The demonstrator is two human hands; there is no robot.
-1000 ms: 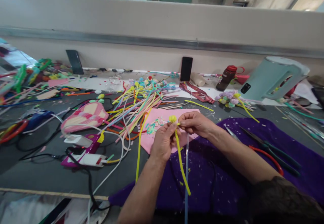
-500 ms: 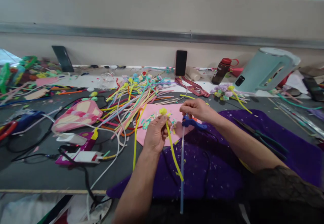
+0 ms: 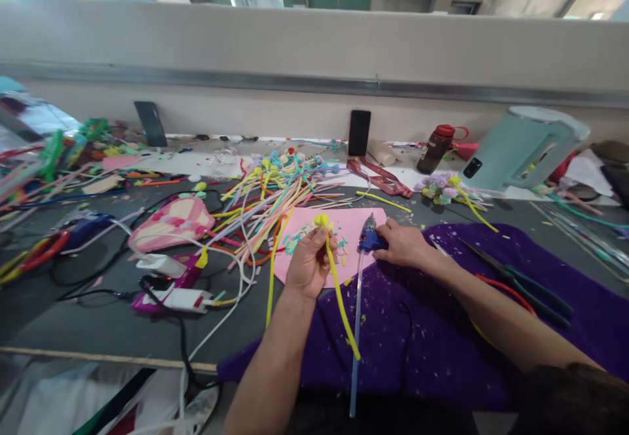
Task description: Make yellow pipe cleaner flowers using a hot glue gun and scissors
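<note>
My left hand [image 3: 309, 261] is closed in a pinch around a yellow pipe-cleaner flower [image 3: 322, 219]. The bloom rises above the fingertips, and its long fuzzy stem [image 3: 341, 304] hangs down toward me. To the right, my right hand [image 3: 405, 245] has its fingers wrapped round the handle of a small blue hot glue gun [image 3: 372, 238], its nozzle facing away from me. A long translucent glue stick [image 3: 358, 330] runs out of its back end toward my lap. Under both hands lies a pink sheet [image 3: 354, 215] with short pipe-cleaner clippings on it.
A purple cloth [image 3: 442, 337] covers the near right, with dark-handled pliers [image 3: 533, 291] on it. Pipe cleaners [image 3: 275, 192] are heaped behind my left hand. Cables cross a power strip [image 3: 170, 284] at left. A phone [image 3: 359, 133], bottle [image 3: 435, 150] and kettle [image 3: 528, 147] stand behind.
My right hand has shifted from over the glue gun's front to its handle, and the nozzle now shows. My left hand still holds the yellow flower. The camera has tilted up slightly.
</note>
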